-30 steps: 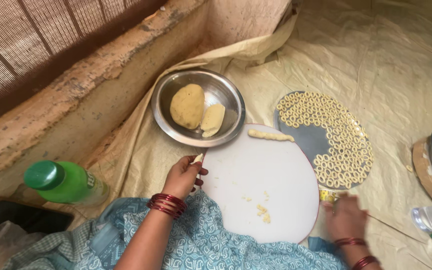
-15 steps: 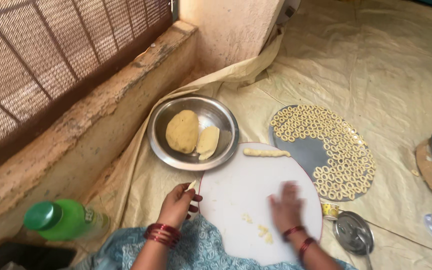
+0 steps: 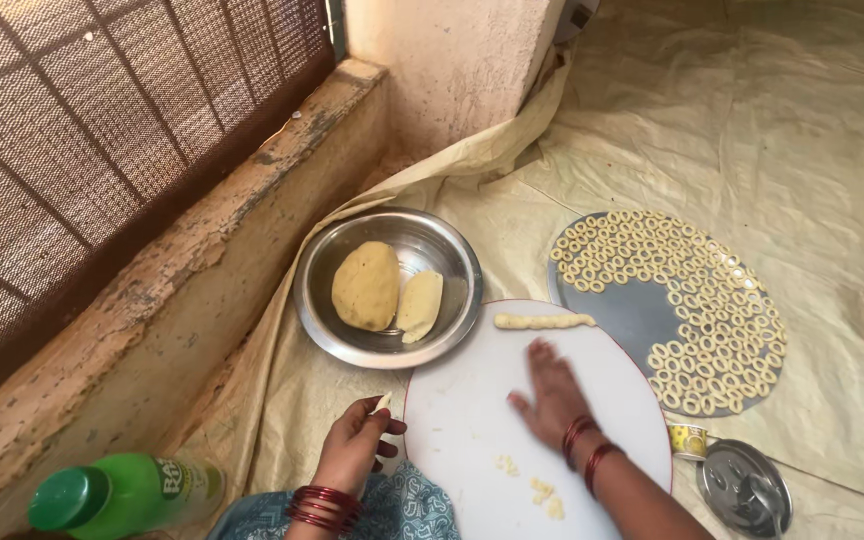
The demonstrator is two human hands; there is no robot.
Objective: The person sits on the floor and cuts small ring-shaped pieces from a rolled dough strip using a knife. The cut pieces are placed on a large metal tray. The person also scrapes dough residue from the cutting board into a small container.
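On the floor, over a pale crinkled sheet [image 3: 812, 130], a round white board [image 3: 472, 420] lies under the person's right hand [image 3: 555, 395], which rests flat and released on it, palm down with fingers spread, holding nothing; red bangles [image 3: 587, 452] circle that wrist. Just beyond the right hand's fingertips, near the far edge of the board, lies a thin rolled dough rope [image 3: 544, 321], apart from the fingers. Behind that hand, closer to the person, a few small dough crumbs [image 3: 542, 492] sit on the board. The left hand [image 3: 357, 445] hovers just off the board's left edge, its fingers pinched on a small piece of dough [image 3: 382, 402] that pokes up between the fingertips; a stack of red bangles ringing its wrist shows too. Ahead of the left hand stands a steel bowl [image 3: 452, 255] holding a large rounded dough ball [image 3: 365, 285] and a smaller flattened lump [image 3: 420, 304] leaning against it. To the right of the right hand, a round grey tray [image 3: 632, 320] touches the board's edge and carries many small dough rings [image 3: 712, 300] laid in a wide arc. Near the right wrist sit a small yellow cup [image 3: 689, 440] and a steel lid [image 3: 742, 490]. Left of the left hand lies a green plastic bottle [image 3: 122, 492] beside a worn concrete ledge [image 3: 152, 290].
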